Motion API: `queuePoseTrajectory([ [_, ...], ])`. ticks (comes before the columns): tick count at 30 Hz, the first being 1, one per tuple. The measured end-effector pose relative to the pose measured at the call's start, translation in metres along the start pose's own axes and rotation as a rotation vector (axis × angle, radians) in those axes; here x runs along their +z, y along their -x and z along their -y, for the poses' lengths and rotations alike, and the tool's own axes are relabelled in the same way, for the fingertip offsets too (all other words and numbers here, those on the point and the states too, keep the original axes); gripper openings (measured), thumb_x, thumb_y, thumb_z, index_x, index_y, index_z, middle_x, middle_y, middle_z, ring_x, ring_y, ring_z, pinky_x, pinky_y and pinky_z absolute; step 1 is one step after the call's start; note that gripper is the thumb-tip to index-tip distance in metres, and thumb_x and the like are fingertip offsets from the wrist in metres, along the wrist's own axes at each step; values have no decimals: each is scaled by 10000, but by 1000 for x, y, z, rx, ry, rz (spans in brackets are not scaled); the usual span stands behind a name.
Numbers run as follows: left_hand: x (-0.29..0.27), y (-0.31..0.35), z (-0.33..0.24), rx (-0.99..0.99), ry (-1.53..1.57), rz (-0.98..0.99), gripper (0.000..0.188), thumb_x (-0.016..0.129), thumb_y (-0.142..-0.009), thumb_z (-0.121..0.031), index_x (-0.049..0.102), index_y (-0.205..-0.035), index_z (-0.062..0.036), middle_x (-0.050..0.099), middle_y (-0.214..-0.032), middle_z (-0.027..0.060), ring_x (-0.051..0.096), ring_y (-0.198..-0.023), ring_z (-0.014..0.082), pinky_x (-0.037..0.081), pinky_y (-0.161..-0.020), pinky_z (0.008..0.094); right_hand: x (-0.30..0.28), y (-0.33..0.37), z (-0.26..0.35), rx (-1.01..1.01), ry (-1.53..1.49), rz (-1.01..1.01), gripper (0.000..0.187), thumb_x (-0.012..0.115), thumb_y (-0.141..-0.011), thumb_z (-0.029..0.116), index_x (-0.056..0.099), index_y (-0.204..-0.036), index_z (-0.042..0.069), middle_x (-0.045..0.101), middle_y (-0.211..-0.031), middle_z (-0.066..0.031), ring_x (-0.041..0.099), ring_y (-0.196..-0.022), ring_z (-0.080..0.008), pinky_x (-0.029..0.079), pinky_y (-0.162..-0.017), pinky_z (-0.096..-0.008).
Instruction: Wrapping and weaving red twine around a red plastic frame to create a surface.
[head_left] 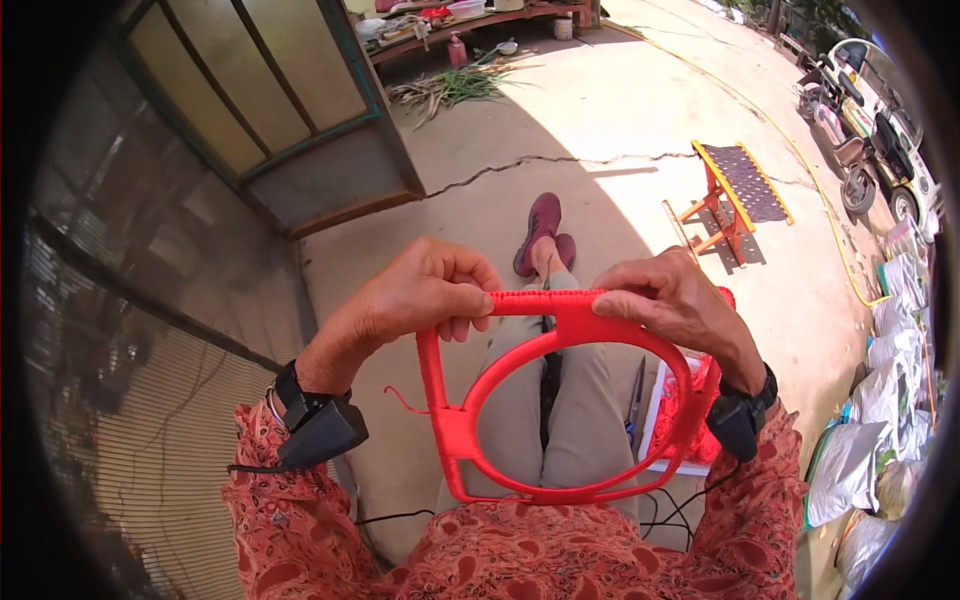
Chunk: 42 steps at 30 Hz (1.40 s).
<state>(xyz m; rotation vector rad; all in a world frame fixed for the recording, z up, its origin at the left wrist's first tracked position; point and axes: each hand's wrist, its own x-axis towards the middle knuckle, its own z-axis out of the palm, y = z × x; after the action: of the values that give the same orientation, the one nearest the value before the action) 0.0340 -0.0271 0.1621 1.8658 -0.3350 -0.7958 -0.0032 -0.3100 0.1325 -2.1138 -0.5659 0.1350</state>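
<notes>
We are pinching the top bar of a red-wrapped frame (580,320) above our lap (580,400), left hand (425,290) at its eleven o'clock, right hand (670,300) at one. We are judging it light and stiff, its wound outer bars offering the best hold. A white box (694,468) is crowding three o'clock; floor (620,120) is giving room at twelve, between door (270,90) and stool (745,185).

Patterned red sleeves (285,530); behind left hand (430,290) and right hand (670,290) — black wristbands (289,392) with boxy dark units (325,437), black cables (255,468) — then beige trousers (585,415), maroon shoes (543,222).
</notes>
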Motion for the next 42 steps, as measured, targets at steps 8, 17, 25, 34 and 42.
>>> queuePoseTrajectory([
  [8,4,-7,-1,-40,34,-28,76,611,-750,-42,631,-791,18,663,-665,80,575,-479,98,392,-400,215,-2,2,9,74,38,38,221,715,-850,209,725,-929,2,694,-726,-95,626,-647,-126,488,-597,-277],
  [17,11,-3,2,13,134,-82,43,618,-718,-34,634,-740,-2,634,-617,68,485,-407,76,320,-362,222,-1,6,8,21,86,22,214,721,-846,196,719,-924,-4,697,-741,-90,623,-639,-132,485,-592,-281],
  [25,15,-1,6,33,181,-66,64,615,-735,-33,654,-775,-1,616,-613,64,463,-408,70,307,-372,220,0,9,9,63,30,22,188,730,-840,178,722,-919,7,685,-728,-68,606,-648,-106,474,-592,-269],
  [34,16,3,5,55,130,-40,163,589,-837,-129,674,-854,8,629,-657,72,503,-455,81,361,-405,217,0,9,7,44,14,17,194,740,-831,178,722,-923,8,682,-717,-66,598,-632,-102,462,-572,-264],
  [42,4,6,32,168,380,-96,430,522,-977,-344,679,-885,45,674,-760,127,646,-632,165,535,-600,273,1,10,11,55,-35,6,171,710,-852,179,723,-902,16,670,-677,-56,583,-615,-96,455,-566,-267],
])
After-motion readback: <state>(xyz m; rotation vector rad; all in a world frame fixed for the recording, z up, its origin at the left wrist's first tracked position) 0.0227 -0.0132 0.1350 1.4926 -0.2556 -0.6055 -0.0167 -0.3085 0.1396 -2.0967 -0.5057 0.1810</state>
